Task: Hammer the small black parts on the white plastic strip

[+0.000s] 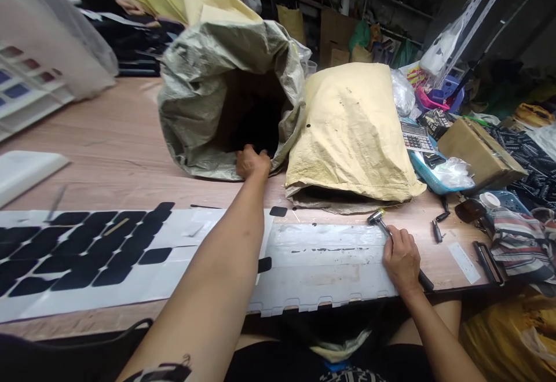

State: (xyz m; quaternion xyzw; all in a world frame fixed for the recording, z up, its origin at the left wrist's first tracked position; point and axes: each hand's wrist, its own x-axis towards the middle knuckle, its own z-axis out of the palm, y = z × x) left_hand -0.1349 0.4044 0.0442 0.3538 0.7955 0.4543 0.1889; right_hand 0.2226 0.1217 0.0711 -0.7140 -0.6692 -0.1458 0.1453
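Note:
My left hand [252, 162] reaches to the lower lip of a wide-mouthed grey-green woven sack [191, 92] that lies on its side, its opening towards me. The fingertips are lost in the dark inside, so their grip does not show. My right hand [402, 257] is closed around a small hammer [382, 226] with a yellow face, resting at the right end of a pale flat board [321, 272]. Black rounded pieces [121, 237] lie in rows on a white sheet [174, 278] to the left. Single black pieces [278, 211] lie near the board.
A stuffed cream sack [351, 127] lies beside the open one. To the right are a calculator [416, 136], a blue basket [434, 179], a cardboard box [482, 153] and striped cloth [523, 243]. A white crate [35, 98] stands left. Another person's hand [132, 7] shows at the back.

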